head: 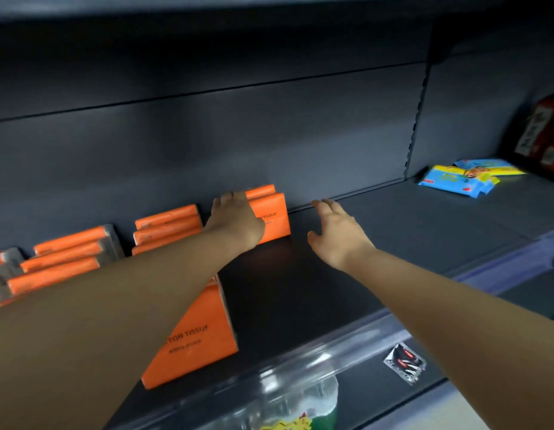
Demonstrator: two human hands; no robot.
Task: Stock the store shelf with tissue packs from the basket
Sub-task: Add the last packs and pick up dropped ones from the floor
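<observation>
Orange tissue packs stand in rows on the dark shelf (393, 225). My left hand (235, 218) rests on the front of the rightmost back pack (272, 221), fingers over its top edge, with another pack standing behind it. My right hand (334, 231) hovers over bare shelf just right of that pack, fingers spread, holding nothing. A nearer orange pack (198, 333) stands by the shelf's front edge, partly hidden by my left forearm. More orange packs (167, 226) fill the left side. The basket is out of view.
Blue and yellow wipe packets (462, 178) lie at the back right, past the upright divider (417, 125). A red package (542, 131) stands at the far right. A clear plastic rail (362, 330) runs along the shelf's front. Bagged goods (300, 405) sit on the shelf below.
</observation>
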